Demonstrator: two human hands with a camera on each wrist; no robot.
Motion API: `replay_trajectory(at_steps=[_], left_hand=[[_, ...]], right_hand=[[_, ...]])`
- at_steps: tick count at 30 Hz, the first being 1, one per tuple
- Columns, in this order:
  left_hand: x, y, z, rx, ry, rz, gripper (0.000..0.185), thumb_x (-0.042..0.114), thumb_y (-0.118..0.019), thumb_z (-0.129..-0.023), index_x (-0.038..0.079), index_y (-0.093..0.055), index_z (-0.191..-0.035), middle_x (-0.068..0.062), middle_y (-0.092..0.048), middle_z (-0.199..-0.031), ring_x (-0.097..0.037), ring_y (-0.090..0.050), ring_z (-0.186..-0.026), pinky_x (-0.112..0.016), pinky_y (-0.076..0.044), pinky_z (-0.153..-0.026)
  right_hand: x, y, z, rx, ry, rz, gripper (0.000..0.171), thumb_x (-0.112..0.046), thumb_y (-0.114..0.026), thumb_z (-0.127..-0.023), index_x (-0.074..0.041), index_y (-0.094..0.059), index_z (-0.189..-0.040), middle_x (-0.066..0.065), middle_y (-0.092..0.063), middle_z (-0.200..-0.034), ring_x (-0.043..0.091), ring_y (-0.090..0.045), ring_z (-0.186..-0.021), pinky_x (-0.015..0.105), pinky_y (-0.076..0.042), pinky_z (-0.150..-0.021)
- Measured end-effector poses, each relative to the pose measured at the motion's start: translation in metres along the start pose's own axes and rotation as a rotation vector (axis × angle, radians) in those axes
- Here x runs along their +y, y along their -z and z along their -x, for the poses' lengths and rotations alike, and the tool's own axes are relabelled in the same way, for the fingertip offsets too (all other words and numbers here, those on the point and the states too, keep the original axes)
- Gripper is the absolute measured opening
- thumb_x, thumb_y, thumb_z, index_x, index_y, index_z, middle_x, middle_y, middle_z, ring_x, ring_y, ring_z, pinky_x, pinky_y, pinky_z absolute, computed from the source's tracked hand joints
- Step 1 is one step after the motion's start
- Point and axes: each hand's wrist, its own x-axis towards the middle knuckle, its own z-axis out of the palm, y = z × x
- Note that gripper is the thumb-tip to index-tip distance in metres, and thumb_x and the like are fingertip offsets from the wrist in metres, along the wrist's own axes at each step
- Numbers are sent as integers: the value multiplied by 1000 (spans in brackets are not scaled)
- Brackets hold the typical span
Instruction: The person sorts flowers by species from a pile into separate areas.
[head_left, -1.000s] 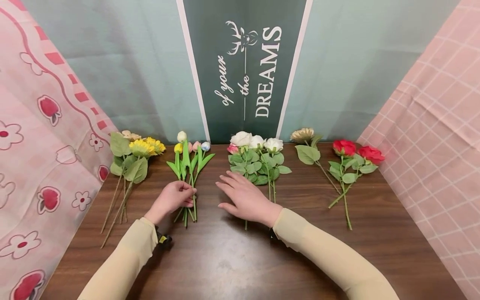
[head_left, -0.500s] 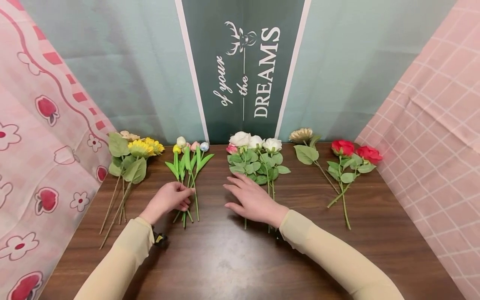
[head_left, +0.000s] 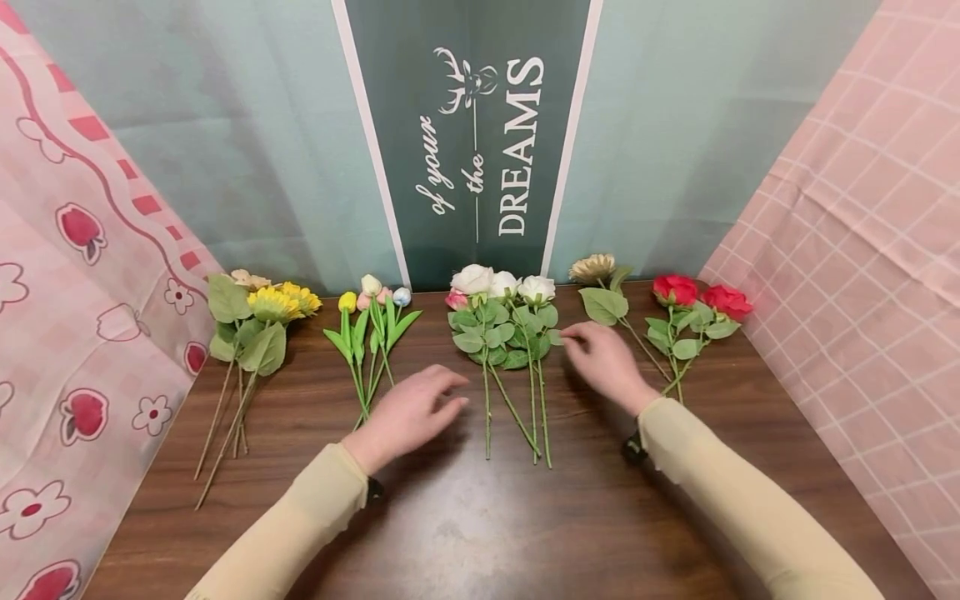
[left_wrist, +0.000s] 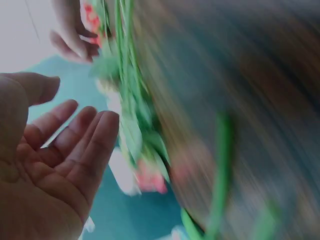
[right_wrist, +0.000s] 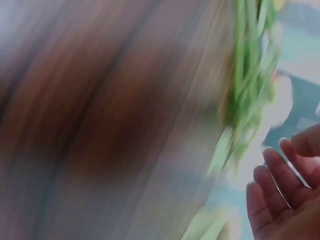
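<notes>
Five flower bunches lie in a row along the back of a brown table [head_left: 465,517]. My left hand [head_left: 408,412] hovers empty with relaxed fingers between the small tulips [head_left: 369,321] and the white roses [head_left: 502,321]; its open palm [left_wrist: 50,165] fills the blurred left wrist view. My right hand [head_left: 603,358] reaches with loose fingers to the right edge of the white roses' leaves, beside the beige flower [head_left: 600,287]. Its fingertips [right_wrist: 280,185] show empty in the blurred right wrist view.
Sunflowers [head_left: 258,321] lie at the far left and red roses [head_left: 693,312] at the far right. A green backdrop with a dark "DREAMS" banner [head_left: 472,142] stands behind. Pink patterned cloths [head_left: 82,275] hang on both sides.
My left hand has let go of the tulip stems and moved right. My right hand has lifted off the white rose stems and moved right and back, uncovering them.
</notes>
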Motion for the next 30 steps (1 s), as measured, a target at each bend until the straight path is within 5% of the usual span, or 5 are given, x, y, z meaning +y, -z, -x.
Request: replay_trajectory(at_steps=[5, 11, 16, 20, 30], left_hand=[[34, -24, -20, -103, -252, -145, 47, 37, -63, -102, 15, -59, -143, -3, -58, -142, -20, -53, -131, -39, -42, -112], [75, -57, -41, -168, -481, -323, 59, 43, -62, -101, 15, -50, -152, -8, -48, -154, -26, -41, -144, -39, -27, -122], [107, -81, -55, -205, -560, -456, 62, 50, -57, -102, 21, -46, -155, -3, -44, -158, -26, -36, -148, -37, -20, -124], [125, -95, -60, -219, -599, -469, 59, 51, -56, -102, 23, -49, -153, -1, -46, -157, -25, -37, -147, -36, -22, -123], [134, -101, -59, -235, -602, -430, 52, 49, -57, -102, 26, -54, -149, 2, -48, -154, -21, -41, -144, -36, -28, -121]], right_hand=[[56, 34, 1, 62, -149, 2, 26, -18, -57, -102, -4, -73, -117, 19, -71, -116, 38, -65, -106, 56, -49, -91], [96, 62, 4, -2, -250, 64, 30, -21, -54, -104, 0, -71, -116, 22, -70, -113, 37, -65, -93, 54, -50, -80], [102, 70, -1, -70, -262, 95, 30, -22, -57, -102, 2, -71, -114, 24, -70, -114, 39, -65, -93, 55, -50, -80], [99, 72, -6, -163, -246, 145, 31, -23, -62, -98, 4, -70, -110, 24, -70, -108, 39, -65, -91, 56, -51, -80], [100, 79, -1, -356, -307, 235, 8, -18, -61, -87, -10, -61, -87, 5, -59, -76, 24, -55, -67, 37, -42, -56]])
